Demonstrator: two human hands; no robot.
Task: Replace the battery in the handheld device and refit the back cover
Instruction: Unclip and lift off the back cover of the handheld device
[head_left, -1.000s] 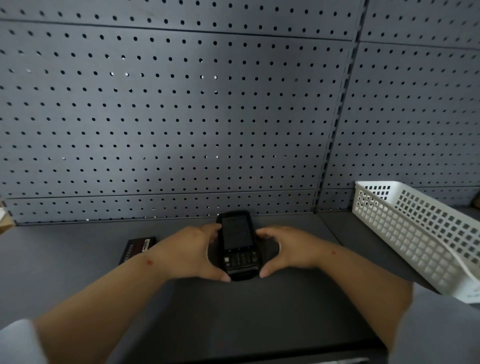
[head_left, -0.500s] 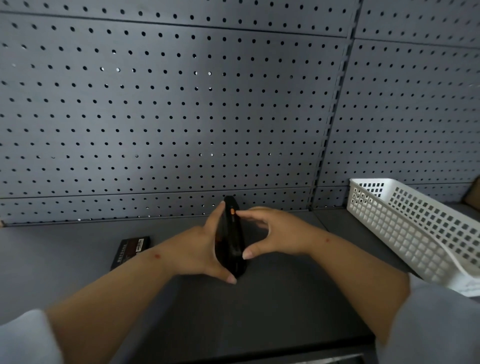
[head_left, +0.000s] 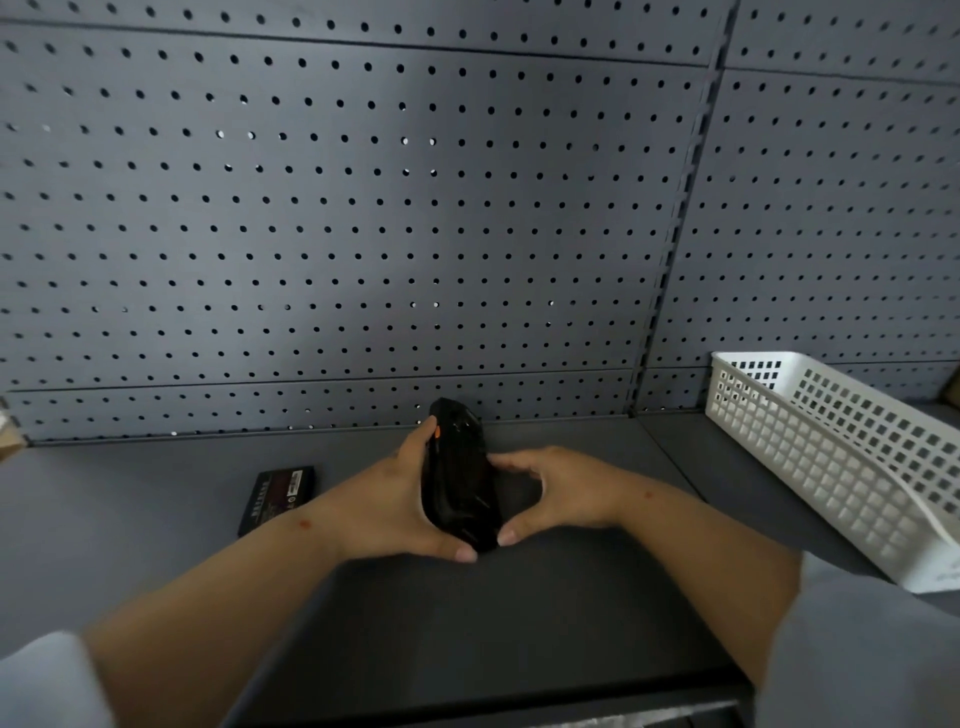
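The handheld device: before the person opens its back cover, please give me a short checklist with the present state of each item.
1. Handheld device is held by both hands: ok; left hand and right hand each have a grip on one side.
2. Back side faces the person: ok, no screen or keys show.
3. Back cover is in place: cannot tell, too dark.
4. A battery lies ready on the table: ok, left of the left hand.
5. White basket is clear of the hands: ok, far right.
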